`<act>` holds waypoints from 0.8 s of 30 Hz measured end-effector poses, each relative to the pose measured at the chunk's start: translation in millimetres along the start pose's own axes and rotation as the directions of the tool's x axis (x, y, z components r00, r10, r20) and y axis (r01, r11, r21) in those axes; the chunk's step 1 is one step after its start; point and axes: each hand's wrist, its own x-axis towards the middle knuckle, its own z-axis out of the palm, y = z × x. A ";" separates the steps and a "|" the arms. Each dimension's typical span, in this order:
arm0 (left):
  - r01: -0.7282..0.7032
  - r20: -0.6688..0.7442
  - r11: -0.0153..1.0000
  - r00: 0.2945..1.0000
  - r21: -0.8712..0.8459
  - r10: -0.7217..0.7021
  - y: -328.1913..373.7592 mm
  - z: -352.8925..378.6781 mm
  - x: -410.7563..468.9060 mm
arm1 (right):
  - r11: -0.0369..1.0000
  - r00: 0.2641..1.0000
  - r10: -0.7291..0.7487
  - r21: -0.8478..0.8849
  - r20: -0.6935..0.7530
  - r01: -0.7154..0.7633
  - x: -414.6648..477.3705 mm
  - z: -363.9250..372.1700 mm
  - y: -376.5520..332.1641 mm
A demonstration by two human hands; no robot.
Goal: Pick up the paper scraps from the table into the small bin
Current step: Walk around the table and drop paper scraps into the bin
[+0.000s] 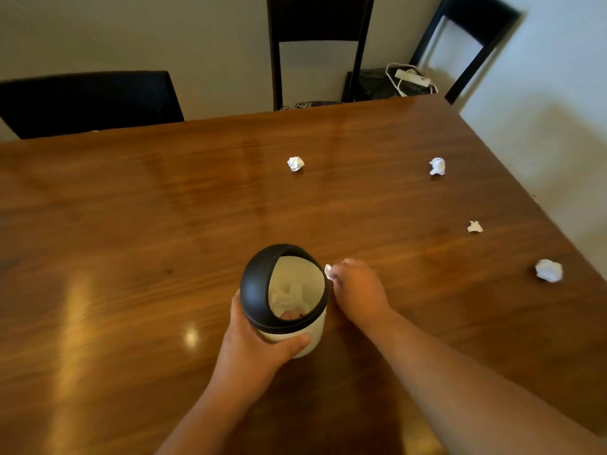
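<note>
A small white bin (312, 339) with a black domed lid (254, 287) stands on the wooden table (131, 241), its opening facing me, with crumpled paper inside. My left hand (256, 349) grips the bin's side. My right hand (358, 287) is just right of the rim, pinching a small white paper scrap (327, 270). Several crumpled scraps lie on the table: one in the far middle (295, 163), one far right (437, 166), a small one (474, 227) and a larger ball (549, 270) near the right edge.
Black chairs stand along the far side: one at the left (88, 100), one in the middle (318, 24), one at the right corner (473, 31). A white power strip with a cord (412, 77) lies on a chair seat. The table's right edge runs diagonally.
</note>
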 end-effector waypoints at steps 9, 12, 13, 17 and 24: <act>0.089 0.215 0.995 0.972 0.047 -0.097 -10.5 24.6 -88.0 | 0.904 0.958 0.287 0.325 0.021 -0.278 -193.9 -46.4 33.4; 0.061 0.287 0.994 0.954 0.086 -0.083 -8.8 36.1 -114.1 | 0.829 0.919 0.393 0.419 0.034 -0.370 -240.7 -78.6 32.2; 0.041 0.313 0.995 0.947 0.093 -0.068 -6.9 40.5 -122.2 | 0.798 0.903 0.430 0.458 0.024 -0.392 -252.4 -92.4 31.3; -0.075 0.409 0.994 0.912 0.078 0.037 9.9 65.0 -150.7 | 0.724 0.847 0.479 0.649 -0.230 -0.233 -299.8 -172.7 23.6; -0.251 0.589 0.968 0.782 -0.001 0.203 67.1 145.1 -216.6 | 0.817 0.418 0.476 0.565 -0.774 0.115 -414.8 -304.4 22.6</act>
